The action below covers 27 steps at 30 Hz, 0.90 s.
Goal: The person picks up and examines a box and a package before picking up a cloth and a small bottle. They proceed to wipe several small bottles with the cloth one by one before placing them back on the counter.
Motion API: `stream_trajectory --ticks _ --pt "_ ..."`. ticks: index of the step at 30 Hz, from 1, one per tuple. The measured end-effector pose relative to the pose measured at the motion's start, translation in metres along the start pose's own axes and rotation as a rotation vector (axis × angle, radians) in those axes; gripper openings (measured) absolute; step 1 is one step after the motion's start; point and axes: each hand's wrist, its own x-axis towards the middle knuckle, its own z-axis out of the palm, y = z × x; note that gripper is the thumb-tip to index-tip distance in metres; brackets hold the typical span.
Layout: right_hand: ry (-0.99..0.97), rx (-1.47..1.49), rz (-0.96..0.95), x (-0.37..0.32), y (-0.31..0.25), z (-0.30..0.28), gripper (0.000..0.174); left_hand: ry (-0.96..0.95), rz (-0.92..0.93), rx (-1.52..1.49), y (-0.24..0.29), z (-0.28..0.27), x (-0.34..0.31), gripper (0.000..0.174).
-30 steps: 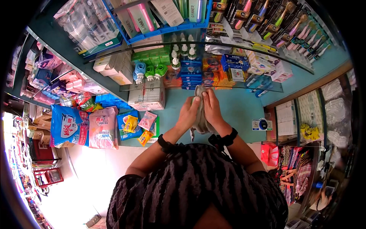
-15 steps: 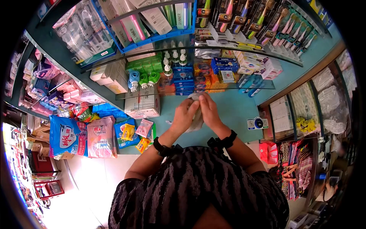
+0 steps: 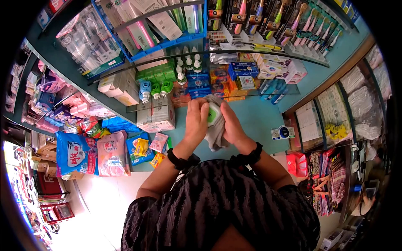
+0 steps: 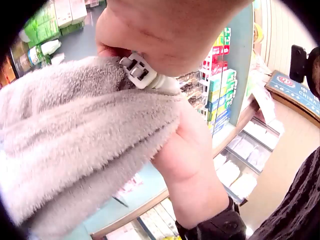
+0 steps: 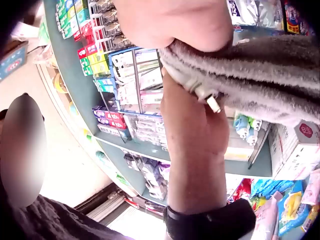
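Note:
Over the counter, both hands hold a soft grey cloth (image 3: 216, 136) bunched round a green item with a pale edge (image 3: 212, 114). My left hand (image 3: 196, 123) grips the item from its left side, thumb up beside the green face. My right hand (image 3: 233, 125) holds the cloth against the other side. A white plastic end piece (image 4: 141, 73) pokes out of the cloth near the left hand in the left wrist view. In the right wrist view the folded cloth (image 5: 260, 75) runs out between both hands. Most of the item is hidden; I cannot tell its kind.
The teal counter (image 3: 257, 119) lies below the hands. Glass shelves ahead hold white-capped bottles (image 3: 181, 78), blue packs (image 3: 198, 85) and toothbrushes (image 3: 278, 25). Left are a carton (image 3: 155, 119), a blue detergent bag (image 3: 76, 152) and a pink bag (image 3: 113, 152). A code card (image 3: 283, 133) lies right.
The hands have turned and spread slightly, so the item's green face shows now between them. The cloth has shifted round it. The head view has swung a little to the right.

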Motion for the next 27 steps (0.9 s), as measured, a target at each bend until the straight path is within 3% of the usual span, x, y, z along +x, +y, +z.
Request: stream_trajectory --ticks 3,6,8,11,14,17,20,24,27 --pt "0.113 -0.266 -0.192 0.008 0.005 -0.009 0.035 0.012 0.028 0.057 0.004 0.009 -0.004 0.018" --pt "0.207 -0.375 -0.226 0.008 -0.005 -0.005 0.033 0.014 0.08 0.053 0.005 0.016 -0.008 0.019" --pt "0.21 -0.409 -0.281 0.008 -0.01 -0.005 0.037 -0.028 0.046 0.023 0.003 0.02 -0.013 0.026" --pt "0.145 -0.471 -0.3 0.008 -0.02 -0.01 0.04 -0.108 0.213 0.154 0.013 0.018 -0.016 0.045" --pt "0.164 -0.465 -0.234 0.011 -0.015 -0.029 0.039 -0.203 0.196 0.207 0.01 0.02 -0.019 0.065" --pt "0.332 -0.917 -0.503 0.018 0.009 -0.063 0.037 -0.247 0.174 0.235 0.014 0.022 -0.021 0.07" --pt "0.366 -0.121 0.037 0.007 -0.004 -0.051 0.035 -0.299 0.157 0.266 0.013 0.025 -0.024 0.068" --pt "0.369 -0.032 0.145 0.006 -0.001 -0.07 0.034 -0.378 0.106 0.242 0.012 0.029 -0.027 0.064" --pt "0.35 -0.085 0.132 0.007 0.002 -0.086 0.034 -0.505 -0.099 0.056 0.014 0.032 -0.028 0.064"
